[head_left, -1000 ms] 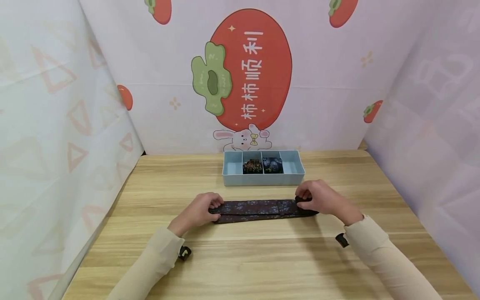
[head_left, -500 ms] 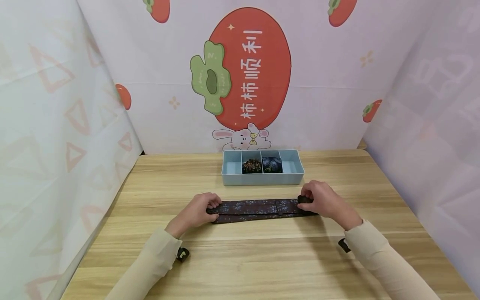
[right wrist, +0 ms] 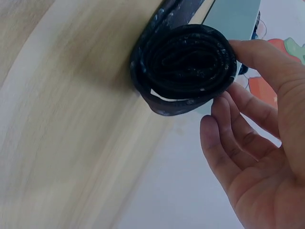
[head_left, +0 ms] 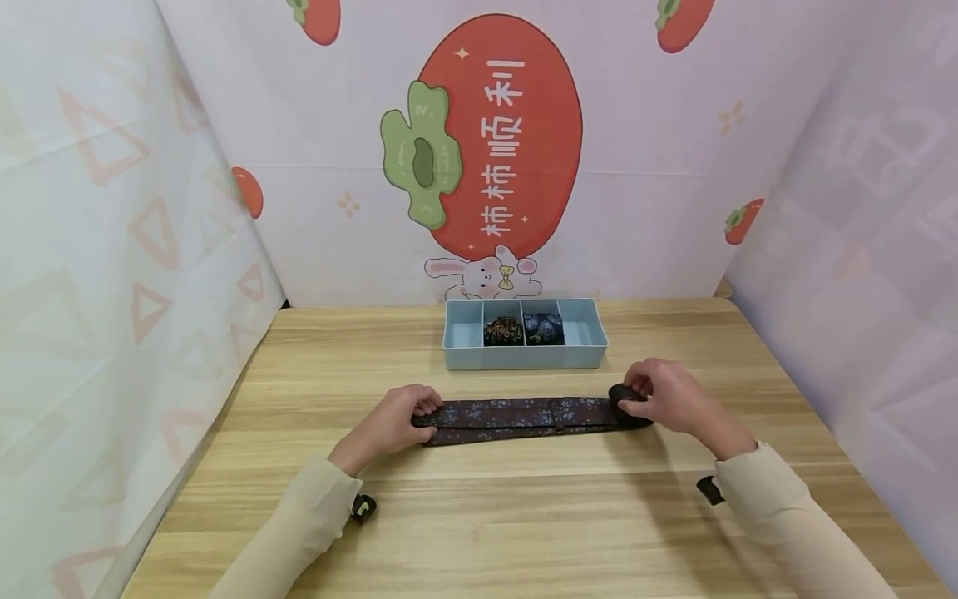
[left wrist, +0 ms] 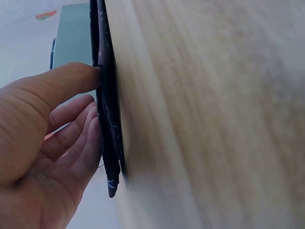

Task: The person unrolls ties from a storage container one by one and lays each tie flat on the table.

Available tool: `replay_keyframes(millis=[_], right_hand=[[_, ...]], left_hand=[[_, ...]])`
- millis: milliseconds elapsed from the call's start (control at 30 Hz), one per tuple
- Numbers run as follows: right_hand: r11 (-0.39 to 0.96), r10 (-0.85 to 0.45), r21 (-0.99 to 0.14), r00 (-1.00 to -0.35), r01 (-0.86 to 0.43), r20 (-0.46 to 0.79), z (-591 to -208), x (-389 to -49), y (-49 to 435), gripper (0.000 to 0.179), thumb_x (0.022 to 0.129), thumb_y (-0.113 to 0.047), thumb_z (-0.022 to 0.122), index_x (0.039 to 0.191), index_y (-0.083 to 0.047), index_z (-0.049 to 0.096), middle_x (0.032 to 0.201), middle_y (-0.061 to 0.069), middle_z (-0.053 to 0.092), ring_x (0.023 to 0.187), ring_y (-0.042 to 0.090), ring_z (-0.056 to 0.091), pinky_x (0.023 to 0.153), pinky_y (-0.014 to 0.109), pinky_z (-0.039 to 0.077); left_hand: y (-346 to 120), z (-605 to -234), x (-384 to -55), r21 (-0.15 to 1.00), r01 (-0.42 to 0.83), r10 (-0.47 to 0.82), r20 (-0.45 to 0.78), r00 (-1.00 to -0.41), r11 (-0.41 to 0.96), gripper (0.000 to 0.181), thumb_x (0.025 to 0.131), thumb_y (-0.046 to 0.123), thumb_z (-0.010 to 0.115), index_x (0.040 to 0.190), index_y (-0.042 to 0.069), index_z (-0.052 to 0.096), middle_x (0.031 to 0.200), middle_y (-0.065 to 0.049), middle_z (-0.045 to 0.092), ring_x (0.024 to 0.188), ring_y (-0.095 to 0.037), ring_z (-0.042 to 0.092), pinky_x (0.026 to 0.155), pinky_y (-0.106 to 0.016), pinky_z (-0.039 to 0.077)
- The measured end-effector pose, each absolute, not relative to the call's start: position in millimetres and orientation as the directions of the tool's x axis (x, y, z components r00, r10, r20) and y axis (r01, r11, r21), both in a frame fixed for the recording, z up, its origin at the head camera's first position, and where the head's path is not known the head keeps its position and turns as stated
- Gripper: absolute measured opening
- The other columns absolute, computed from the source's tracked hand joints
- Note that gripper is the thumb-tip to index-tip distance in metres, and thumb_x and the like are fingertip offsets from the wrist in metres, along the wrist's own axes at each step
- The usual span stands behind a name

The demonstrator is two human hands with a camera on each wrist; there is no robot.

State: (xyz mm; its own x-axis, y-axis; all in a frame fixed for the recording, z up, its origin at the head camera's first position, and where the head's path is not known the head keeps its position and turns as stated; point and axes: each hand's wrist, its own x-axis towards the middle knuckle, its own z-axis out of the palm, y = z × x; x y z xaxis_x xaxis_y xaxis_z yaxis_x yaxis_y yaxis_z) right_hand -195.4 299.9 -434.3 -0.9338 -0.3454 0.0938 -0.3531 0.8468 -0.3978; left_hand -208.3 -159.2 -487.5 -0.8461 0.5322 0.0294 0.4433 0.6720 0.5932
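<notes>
A dark necktie (head_left: 494, 414) with blue flowers lies folded lengthwise on the table, its right end wound into a roll (right wrist: 190, 62). My right hand (head_left: 669, 398) pinches that roll between thumb and forefinger, while the other fingers curl loosely below in the right wrist view. At the flat left end, my left hand (head_left: 389, 424) rests thumb and fingertips on the necktie. Its thumb (left wrist: 81, 78) touches the upper face of the cloth, and a gap shows between thumb and fingers. The left hand covers part of the necktie's left end in the head view.
Behind the necktie stands a light blue box (head_left: 524, 358) with several compartments. Its two middle ones hold a brown patterned roll (head_left: 504, 332) and a dark blue patterned roll (head_left: 543, 329). Printed cloth (head_left: 337, 100) walls the wooden table (head_left: 479, 524) at the back and sides.
My right hand has moved a little to the right together with the roll, and a longer flat stretch of necktie shows. My left hand has stayed at the left end.
</notes>
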Motion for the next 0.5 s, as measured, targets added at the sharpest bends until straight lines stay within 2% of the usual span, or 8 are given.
replay_keyframes(millis=[500], right_hand=[[0.825, -0.304, -0.486, -0.951, -0.288, 0.049, -430, -189, 328, 0.020, 0.087, -0.013, 0.084, 0.099, -0.001, 0.073, 0.090, 0.005, 0.074, 0.080, 0.012, 0.067, 0.071, 0.027, 0.058]], left_hand=[[-178, -492, -208, 0.573, 0.470, 0.532, 0.068, -0.844, 0.672, 0.033, 0.089, 0.009, 0.084, 0.120, 0.006, 0.072, 0.113, -0.005, 0.073, 0.098, -0.014, 0.067, 0.088, -0.033, 0.061]])
